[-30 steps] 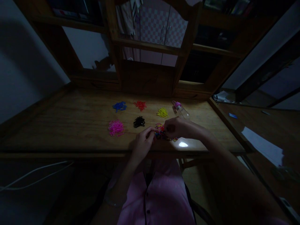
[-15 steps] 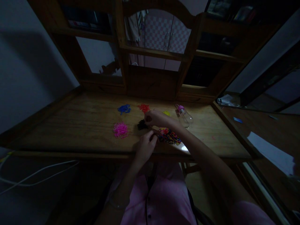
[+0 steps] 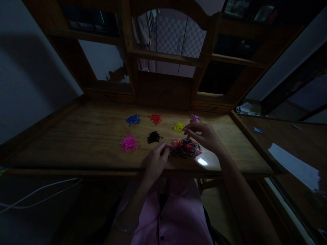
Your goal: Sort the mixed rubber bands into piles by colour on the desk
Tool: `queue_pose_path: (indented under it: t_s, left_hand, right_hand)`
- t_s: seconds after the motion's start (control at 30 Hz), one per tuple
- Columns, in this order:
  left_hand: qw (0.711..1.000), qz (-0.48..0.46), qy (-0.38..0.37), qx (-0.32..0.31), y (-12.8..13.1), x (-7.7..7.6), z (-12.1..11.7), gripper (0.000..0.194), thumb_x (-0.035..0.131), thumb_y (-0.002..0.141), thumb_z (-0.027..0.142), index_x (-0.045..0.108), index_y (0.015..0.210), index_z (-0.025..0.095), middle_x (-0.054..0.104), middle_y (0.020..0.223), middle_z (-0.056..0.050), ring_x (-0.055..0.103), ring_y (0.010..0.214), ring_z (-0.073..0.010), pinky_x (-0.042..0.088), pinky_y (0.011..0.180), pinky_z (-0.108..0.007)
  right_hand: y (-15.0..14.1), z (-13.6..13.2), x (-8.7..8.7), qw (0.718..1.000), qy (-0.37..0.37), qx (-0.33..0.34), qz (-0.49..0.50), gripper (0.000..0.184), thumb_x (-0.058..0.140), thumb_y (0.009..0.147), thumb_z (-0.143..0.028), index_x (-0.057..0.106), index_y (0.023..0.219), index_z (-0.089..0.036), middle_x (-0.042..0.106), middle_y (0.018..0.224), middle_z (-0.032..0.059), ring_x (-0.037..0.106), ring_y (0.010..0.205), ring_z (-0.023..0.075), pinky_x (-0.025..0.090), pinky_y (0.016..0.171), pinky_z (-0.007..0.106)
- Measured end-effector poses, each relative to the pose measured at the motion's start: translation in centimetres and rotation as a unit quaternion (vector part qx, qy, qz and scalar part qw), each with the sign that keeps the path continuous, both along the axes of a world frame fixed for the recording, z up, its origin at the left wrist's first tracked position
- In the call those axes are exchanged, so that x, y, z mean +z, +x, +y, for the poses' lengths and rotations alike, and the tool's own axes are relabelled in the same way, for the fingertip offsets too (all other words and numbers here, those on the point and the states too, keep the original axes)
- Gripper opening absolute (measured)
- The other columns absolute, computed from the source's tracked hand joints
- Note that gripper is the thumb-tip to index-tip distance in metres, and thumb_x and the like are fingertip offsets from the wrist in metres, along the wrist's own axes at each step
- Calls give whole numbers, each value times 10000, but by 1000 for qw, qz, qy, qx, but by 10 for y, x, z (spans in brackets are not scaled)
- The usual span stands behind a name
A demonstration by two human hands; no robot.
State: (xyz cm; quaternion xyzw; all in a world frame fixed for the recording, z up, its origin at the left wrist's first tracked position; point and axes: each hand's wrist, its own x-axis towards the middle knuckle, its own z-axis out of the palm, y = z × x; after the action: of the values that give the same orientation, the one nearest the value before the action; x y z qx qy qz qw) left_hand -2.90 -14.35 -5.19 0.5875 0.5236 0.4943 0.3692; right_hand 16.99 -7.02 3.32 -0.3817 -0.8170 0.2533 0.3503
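My left hand (image 3: pixel 156 159) rests at the left edge of a mixed pile of small coloured bands (image 3: pixel 187 148), which look like rubber bands. Its index finger stretches to the pile, with the thumb apart below. Over the pile's upper right hovers my right hand (image 3: pixel 204 135), fingers bent and slightly apart, with nothing visible between them. Sorted heaps lie around: yellow bands (image 3: pixel 178 127) beside the right fingertips, black bands (image 3: pixel 154 136) above my left hand, red bands (image 3: pixel 155 118), blue bands (image 3: pixel 133 119) and pink bands (image 3: pixel 128 143).
A clear bottle with a pink cap (image 3: pixel 195 117) is mostly hidden behind my right hand. The wooden desk (image 3: pixel 76 136) has a mirrored shelf unit (image 3: pixel 163 88) along its back. White papers (image 3: pixel 293 166) lie on a surface at the right.
My right hand has moved right, from above the black heap to over the mixed pile, uncovering the black and yellow heaps. My left hand stays nearly in place.
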Motion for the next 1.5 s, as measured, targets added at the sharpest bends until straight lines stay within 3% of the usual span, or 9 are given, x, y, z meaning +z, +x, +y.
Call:
queue_pose_path:
  t_s: [0.1, 0.23, 0.37, 0.57, 0.83, 1.2, 1.4, 1.5]
  left_hand:
    - [1000, -20, 13, 10, 1, -1, 1, 192, 477, 906, 218, 667, 934, 204, 688, 984, -41, 643, 943, -182, 489, 828, -274]
    - [999, -37, 13, 17, -2, -3, 0, 208, 451, 916, 194, 642, 997, 208, 681, 1048, -48, 647, 988, -181, 504, 864, -293]
    - [997, 64, 17, 26, -10, -3, -7, 228, 484, 908, 194, 635, 1078, 220, 650, 1087, -58, 636, 989, -186, 515, 847, -304]
    - [977, 211, 30, -26, -9, -5, -11, 306, 580, 863, 180, 630, 1159, 241, 608, 1082, -56, 618, 962, -198, 520, 853, -329]
    - [956, 289, 48, -15, 0, -9, 5, 169, 565, 875, 164, 665, 1004, 208, 606, 974, -42, 623, 865, -180, 515, 773, -300]
    - [974, 218, 64, -15, -5, 4, 7, 117, 598, 879, 247, 712, 899, 232, 678, 917, -34, 644, 888, -198, 487, 793, -302]
    - [992, 117, 3, 39, -3, 8, 9, 88, 666, 823, 285, 724, 845, 224, 707, 916, -28, 652, 894, -204, 489, 818, -309]
    - [997, 16, -57, 40, -3, 8, 11, 168, 687, 798, 342, 712, 870, 191, 717, 884, -36, 668, 812, -190, 514, 726, -279]
  right_hand:
    - [27, -21, -19, 992, -10, -104, 69, 236, 582, 912, -378, 687, 893, -168, 690, 776, 39, 647, 640, 138, 501, 625, 259]
    - [42, -34, -52, 965, 0, -240, 104, 268, 574, 911, -413, 682, 885, -169, 647, 672, 11, 598, 571, 131, 455, 563, 244]
    - [45, -36, -70, 946, 29, -308, 95, 298, 547, 923, -427, 683, 857, -170, 625, 637, -1, 592, 586, 134, 444, 599, 244]
    - [46, -37, -71, 945, 42, -316, 69, 285, 537, 930, -406, 675, 840, -173, 618, 621, -9, 579, 561, 125, 417, 587, 238]
    - [47, -39, -72, 940, 39, -333, 69, 302, 525, 939, -418, 666, 826, -176, 611, 610, -11, 582, 554, 126, 404, 582, 238]
    - [48, -38, -76, 942, 26, -327, 76, 332, 510, 934, -451, 685, 843, -183, 620, 611, 3, 559, 544, 138, 404, 559, 243]
    - [47, -38, -74, 941, 27, -329, 76, 323, 515, 934, -436, 687, 837, -181, 633, 625, 5, 562, 546, 138, 397, 563, 248]
    - [46, -38, -73, 941, 28, -328, 79, 329, 514, 932, -437, 689, 834, -177, 637, 623, 6, 563, 546, 138, 395, 560, 244]
